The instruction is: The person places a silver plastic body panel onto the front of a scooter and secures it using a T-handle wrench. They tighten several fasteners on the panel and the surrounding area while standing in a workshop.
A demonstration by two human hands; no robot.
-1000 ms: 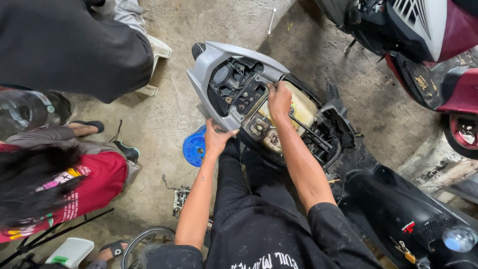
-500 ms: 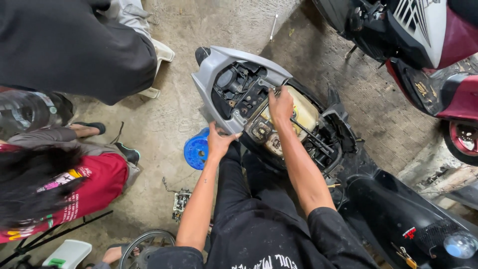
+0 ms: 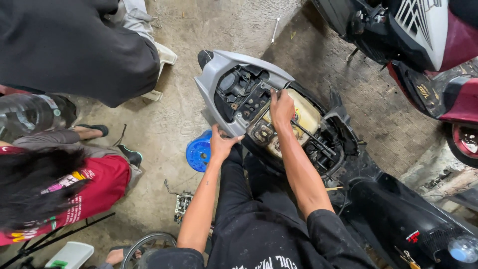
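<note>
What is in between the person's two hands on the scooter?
In the head view, between the left hand and the right hand lies the scooter's open insides: dark parts, wires and the grey body panel edge.

Red scooter (image 3: 448, 74) cut off — right edge.

The grey plastic tail cowling (image 3: 219, 74) frames black inner parts and a pale yellow fuel tank (image 3: 306, 114). Just left of the cowling lies a round blue plastic lid (image 3: 198, 152). Farther left, a red printed shirt (image 3: 94, 187). Right of the cowling stands a maroon-and-white scooter (image 3: 438, 50).
</note>
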